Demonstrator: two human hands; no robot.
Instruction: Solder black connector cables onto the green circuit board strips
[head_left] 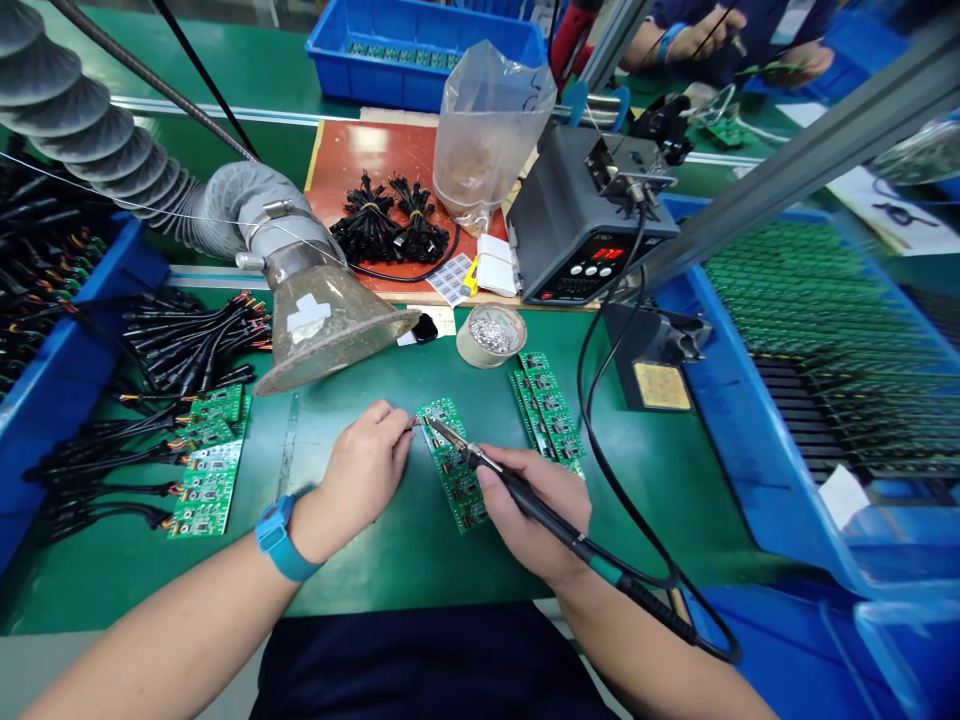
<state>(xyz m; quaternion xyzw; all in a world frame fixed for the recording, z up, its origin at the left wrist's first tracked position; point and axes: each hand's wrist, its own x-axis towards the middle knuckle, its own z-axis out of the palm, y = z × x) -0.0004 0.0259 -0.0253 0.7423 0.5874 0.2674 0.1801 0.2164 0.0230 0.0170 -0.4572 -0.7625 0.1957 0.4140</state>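
My right hand is closed round the handle of a soldering iron. Its tip meets the upper left part of a green circuit board panel lying on the mat. Pinched in the fingers of my left hand is a thin cable, whose coloured wire ends reach the board's left edge at the iron's tip. The rest of that cable is hidden by the hand. Two more board panels lie side by side just to the right. At the left, other boards have black cables attached.
A fume extraction hood hangs over the mat's left side. Behind my hands stand a tin of solder bits and a soldering station. A sponge stand and blue bins are at right. A co-worker's hands show beyond.
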